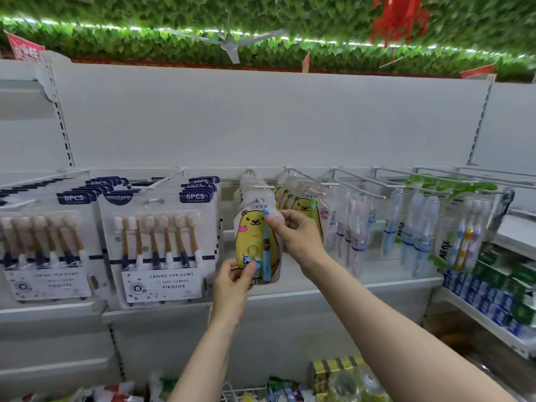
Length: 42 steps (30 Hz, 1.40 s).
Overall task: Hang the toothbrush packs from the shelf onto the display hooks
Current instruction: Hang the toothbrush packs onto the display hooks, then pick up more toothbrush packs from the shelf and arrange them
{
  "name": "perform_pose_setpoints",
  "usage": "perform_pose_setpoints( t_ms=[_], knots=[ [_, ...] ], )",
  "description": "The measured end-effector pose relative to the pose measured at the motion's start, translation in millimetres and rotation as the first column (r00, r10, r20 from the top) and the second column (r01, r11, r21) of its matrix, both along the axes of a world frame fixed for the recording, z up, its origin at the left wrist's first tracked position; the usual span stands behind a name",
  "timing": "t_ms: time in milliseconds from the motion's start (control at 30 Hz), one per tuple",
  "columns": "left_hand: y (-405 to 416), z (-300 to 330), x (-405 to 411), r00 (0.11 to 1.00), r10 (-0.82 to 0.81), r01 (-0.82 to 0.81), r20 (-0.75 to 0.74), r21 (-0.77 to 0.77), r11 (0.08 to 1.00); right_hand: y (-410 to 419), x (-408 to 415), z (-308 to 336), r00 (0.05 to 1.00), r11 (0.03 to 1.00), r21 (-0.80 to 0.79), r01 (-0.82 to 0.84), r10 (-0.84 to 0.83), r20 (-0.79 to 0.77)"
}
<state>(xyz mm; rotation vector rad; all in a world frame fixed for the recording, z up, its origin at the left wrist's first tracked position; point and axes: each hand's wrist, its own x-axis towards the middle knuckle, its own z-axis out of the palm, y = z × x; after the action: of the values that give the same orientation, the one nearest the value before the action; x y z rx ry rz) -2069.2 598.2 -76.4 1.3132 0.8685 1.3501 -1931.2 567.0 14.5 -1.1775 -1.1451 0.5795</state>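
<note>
Two hands hold one yellow bear toothbrush pack [256, 239] at its hook [262, 185]: left hand [232, 281] fingers pinch its bottom edge, right hand [295, 233] fingers grip its upper right side. Just right hang more bear packs [304, 203]; left, two rows of six-brush cards [161, 242]; farther right, clear toothbrush packs [355, 227].

Two bare forearms enter from the bottom edge, no sleeves visible up to the frame edge. No watch, bracelet or ring shows on either wrist or hand. Left hand [233, 281]: slim fingers, short plain nails. Right hand [295, 235]: one fingernail looks blue, though blur makes it hard to confirm. Nothing else of the person is visible.
</note>
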Motion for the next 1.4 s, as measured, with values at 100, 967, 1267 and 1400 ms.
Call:
perform_pose_setpoints(
  t_ms=[100, 967, 1267, 1400],
  knots=[
    [2.7, -2.8, -0.4, 0.999, -0.007, 0.007, 0.032, -0.008, 1.0, -1.4, -0.2, -3.9, 1.0, 1.0, -0.023, 0.008, -0.008, -0.005],
    [-280.1, 98.1, 298.5, 0.378, 0.104, 0.602, -0.92, 0.33, 0.727, -391.9, 345.7, 30.7, 0.27, 0.748, -0.212, 0.629, 0.046, 0.962],
    [-356.2, 109.4, 407.6, 0.36, 0.147, 0.73, -0.921, 0.376, 0.571, -496.0, 446.2, 19.8, 0.323, 0.73, -0.143, 0.668, -0.111, 0.94],
    [-363.0, 103.8, 471.1, 0.369, 0.132, 0.756, -0.92, 0.38, 0.533, -512.5, 501.0, 10.8, 0.359, 0.702, -0.161, 0.694, -0.143, 0.922]
  ],
)
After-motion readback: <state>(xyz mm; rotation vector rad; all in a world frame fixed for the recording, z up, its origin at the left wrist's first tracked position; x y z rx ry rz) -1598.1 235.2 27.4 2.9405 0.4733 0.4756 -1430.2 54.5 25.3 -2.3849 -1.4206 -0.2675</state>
